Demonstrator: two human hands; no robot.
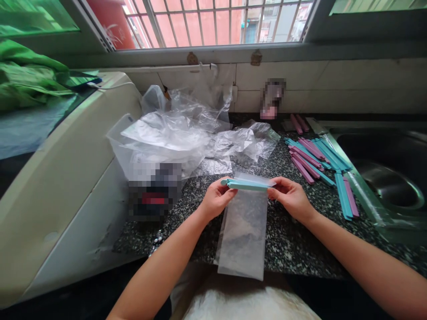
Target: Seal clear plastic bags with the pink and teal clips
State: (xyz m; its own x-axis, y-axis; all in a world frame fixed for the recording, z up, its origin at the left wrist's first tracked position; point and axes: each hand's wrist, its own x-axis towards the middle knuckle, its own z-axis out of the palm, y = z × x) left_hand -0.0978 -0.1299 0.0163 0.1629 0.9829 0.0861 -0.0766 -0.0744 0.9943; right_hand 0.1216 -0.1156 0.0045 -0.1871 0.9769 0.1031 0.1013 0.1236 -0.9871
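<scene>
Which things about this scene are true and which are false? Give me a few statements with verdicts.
1. The left hand and right hand hold opposite ends of a blue clip. True.
2. The loose clips are all pink. False: the loose clips are pink and blue.
3. The blue clip lies across a clear bag. True.
4. The sink is on the left hand's side. False: the sink is on the right hand's side.
5. Crumpled clear plastic lies on the counter. True.
</scene>
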